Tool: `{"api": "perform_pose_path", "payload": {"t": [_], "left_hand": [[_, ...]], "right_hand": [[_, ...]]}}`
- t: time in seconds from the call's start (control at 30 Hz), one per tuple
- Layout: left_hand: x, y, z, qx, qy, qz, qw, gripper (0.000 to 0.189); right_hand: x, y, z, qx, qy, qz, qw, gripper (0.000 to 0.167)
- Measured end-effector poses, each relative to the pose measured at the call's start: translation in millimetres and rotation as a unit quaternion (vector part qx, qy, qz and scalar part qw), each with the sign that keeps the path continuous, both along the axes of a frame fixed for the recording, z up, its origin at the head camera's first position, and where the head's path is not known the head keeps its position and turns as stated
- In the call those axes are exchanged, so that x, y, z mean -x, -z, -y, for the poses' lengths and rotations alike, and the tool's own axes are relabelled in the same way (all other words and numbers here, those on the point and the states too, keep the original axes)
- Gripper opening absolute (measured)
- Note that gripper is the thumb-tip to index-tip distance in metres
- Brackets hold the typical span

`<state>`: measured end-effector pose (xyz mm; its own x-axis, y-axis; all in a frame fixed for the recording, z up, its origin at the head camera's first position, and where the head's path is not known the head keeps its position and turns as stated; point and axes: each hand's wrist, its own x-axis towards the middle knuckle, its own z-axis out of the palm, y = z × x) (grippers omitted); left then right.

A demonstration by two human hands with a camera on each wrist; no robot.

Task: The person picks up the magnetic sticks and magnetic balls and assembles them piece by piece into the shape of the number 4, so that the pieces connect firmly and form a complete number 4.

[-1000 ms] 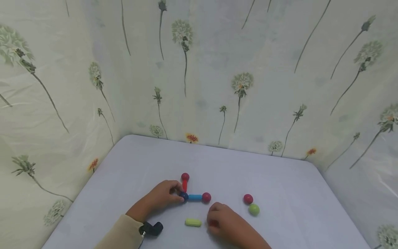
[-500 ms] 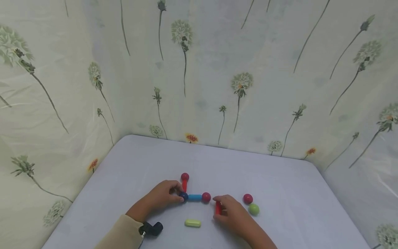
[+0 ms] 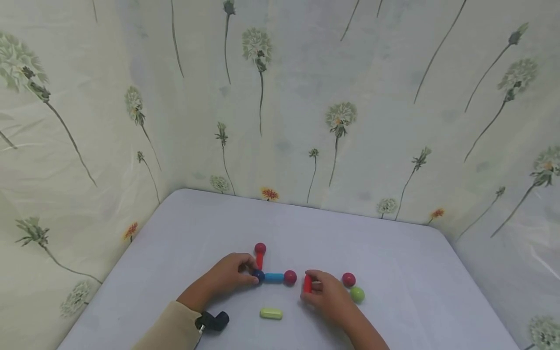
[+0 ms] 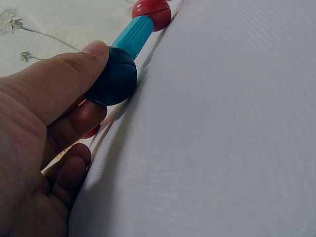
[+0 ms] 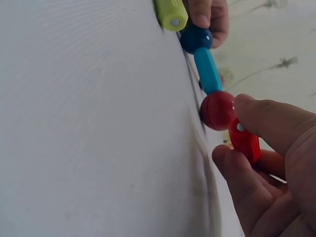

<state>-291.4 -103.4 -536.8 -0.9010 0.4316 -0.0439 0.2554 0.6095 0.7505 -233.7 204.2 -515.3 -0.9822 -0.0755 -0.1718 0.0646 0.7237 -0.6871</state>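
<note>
My left hand pinches a dark blue ball between thumb and fingers. From that ball a light blue rod runs right to a red ball. A red rod leads away from it to another red ball at the back. My right hand holds a loose red rod by thumb and fingertips, just right of the light blue rod's red ball. In the right wrist view a silvery dot shows on the end of the held rod.
Toward the front of the white table lies a yellow-green rod. A loose red ball and a green ball sit side by side beyond my right hand. A flowered cloth hangs behind the table.
My right hand has moved forward and slightly right from beside the yellow-green rod, carrying the red rod nearer the joined pieces' right end. My left hand stays in place on the dark blue ball.
</note>
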Motion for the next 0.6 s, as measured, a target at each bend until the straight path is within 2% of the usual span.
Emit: {"api": "perform_pose_path", "payload": {"t": [0.47,0.6], "left_hand": [[-2.1,-0.7,-0.8,0.002,-0.004,0.003,1.0000,0.025],[-2.7,-2.0,-1.1,0.000,-0.004,0.003,1.0000,0.024]], "right_hand": [[18.2,0.9,8,0.038,0.068,-0.029,0.9966,0.063],[24.0,-0.2,15,0.053,0.080,-0.024,0.9951,0.061]]}}
